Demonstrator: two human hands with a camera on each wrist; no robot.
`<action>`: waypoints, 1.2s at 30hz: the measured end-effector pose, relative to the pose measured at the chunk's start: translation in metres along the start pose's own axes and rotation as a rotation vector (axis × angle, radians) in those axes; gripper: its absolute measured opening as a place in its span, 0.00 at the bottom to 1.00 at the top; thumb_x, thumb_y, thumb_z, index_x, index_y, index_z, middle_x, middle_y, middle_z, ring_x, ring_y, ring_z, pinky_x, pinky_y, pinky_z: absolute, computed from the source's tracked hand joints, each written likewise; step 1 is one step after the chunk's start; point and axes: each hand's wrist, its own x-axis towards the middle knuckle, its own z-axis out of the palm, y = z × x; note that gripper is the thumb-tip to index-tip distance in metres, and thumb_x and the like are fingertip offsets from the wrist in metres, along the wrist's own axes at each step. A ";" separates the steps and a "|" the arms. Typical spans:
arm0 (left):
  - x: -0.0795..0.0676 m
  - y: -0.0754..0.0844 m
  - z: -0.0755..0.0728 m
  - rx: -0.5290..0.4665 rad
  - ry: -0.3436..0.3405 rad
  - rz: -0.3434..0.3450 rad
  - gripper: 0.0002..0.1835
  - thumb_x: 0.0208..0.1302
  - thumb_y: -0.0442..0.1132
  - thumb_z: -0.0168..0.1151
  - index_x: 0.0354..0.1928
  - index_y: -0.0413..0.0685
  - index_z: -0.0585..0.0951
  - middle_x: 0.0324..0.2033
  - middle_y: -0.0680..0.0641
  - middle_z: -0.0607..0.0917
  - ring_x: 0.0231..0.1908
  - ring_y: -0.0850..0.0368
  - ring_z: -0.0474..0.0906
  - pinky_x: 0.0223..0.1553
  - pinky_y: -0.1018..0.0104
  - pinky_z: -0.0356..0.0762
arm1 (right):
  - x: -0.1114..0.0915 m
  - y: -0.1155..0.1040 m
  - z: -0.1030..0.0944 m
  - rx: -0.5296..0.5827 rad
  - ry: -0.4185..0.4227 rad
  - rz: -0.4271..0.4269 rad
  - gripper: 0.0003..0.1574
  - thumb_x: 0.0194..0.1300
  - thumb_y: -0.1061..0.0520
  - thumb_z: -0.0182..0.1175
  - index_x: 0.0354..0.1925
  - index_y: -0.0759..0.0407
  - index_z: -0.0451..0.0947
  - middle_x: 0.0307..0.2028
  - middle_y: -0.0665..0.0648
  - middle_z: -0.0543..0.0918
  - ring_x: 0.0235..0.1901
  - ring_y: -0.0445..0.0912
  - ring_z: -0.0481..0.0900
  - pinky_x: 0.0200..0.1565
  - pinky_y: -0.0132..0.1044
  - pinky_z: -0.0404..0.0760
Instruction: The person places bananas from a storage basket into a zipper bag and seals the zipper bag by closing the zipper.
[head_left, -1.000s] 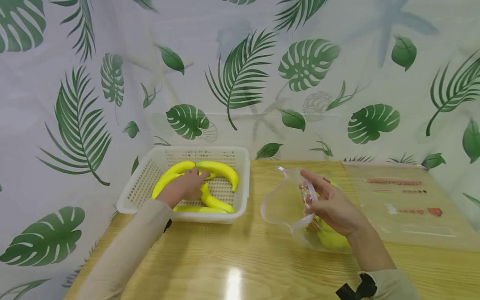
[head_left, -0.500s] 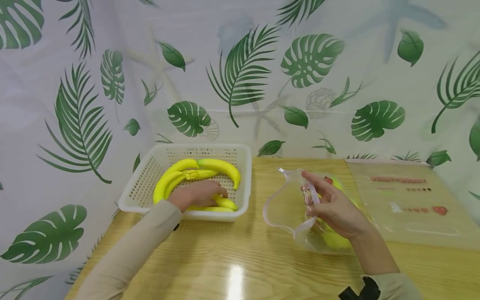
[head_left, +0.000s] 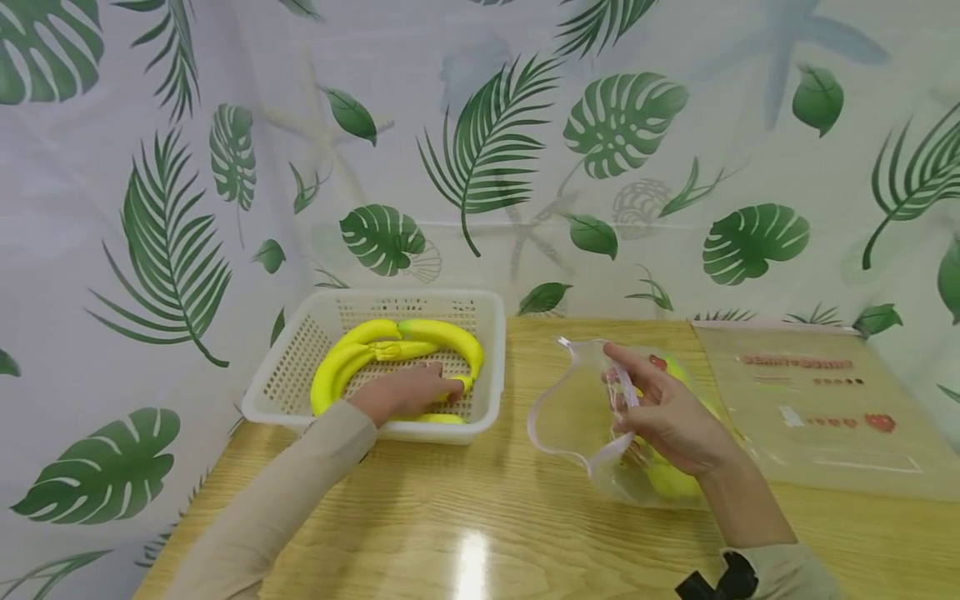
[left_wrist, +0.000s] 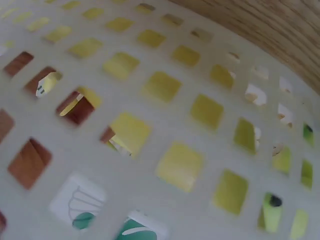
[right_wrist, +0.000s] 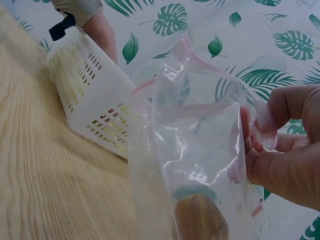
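Observation:
In the head view, my left hand is inside a white plastic basket, gripping a yellow banana whose end shows past the fingers. Several other bananas lie around it in the basket. The left wrist view is filled by the basket's perforated wall, with yellow and bits of the hand behind the holes. My right hand pinches the rim of a clear zip bag between thumb and fingers, keeping its mouth apart. Yellow fruit is inside that bag, partly hidden by the hand.
A second clear zip bag with red print lies flat at the right of the wooden table. Behind the table hangs a white cloth with green leaf prints. The basket stands left of the held bag.
My left hand has moved from the basket's upper bananas down to the front one and taken hold of it; that banana's end has shifted upward. The right hand stays on the bag.

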 end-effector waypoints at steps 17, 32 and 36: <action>-0.019 -0.017 -0.043 -0.195 0.271 0.247 0.30 0.54 0.23 0.62 0.59 0.49 0.70 0.50 0.45 0.74 0.43 0.50 0.70 0.42 0.60 0.73 | 0.002 0.002 -0.001 -0.019 0.020 0.005 0.59 0.58 0.79 0.55 0.79 0.62 0.38 0.52 0.55 0.63 0.35 0.39 0.70 0.35 0.30 0.79; -0.051 0.038 -0.072 -0.960 0.262 0.432 0.27 0.63 0.29 0.58 0.60 0.53 0.59 0.56 0.35 0.71 0.49 0.43 0.78 0.42 0.52 0.82 | 0.003 0.003 0.003 -0.016 0.038 0.023 0.59 0.57 0.79 0.55 0.79 0.61 0.38 0.52 0.54 0.64 0.36 0.40 0.71 0.36 0.30 0.80; -0.051 0.066 -0.070 -1.084 0.189 0.515 0.26 0.63 0.28 0.56 0.58 0.54 0.58 0.60 0.34 0.71 0.52 0.45 0.76 0.41 0.54 0.81 | 0.003 0.003 0.004 -0.027 0.037 0.029 0.59 0.58 0.79 0.54 0.79 0.59 0.38 0.58 0.55 0.61 0.39 0.41 0.70 0.36 0.30 0.80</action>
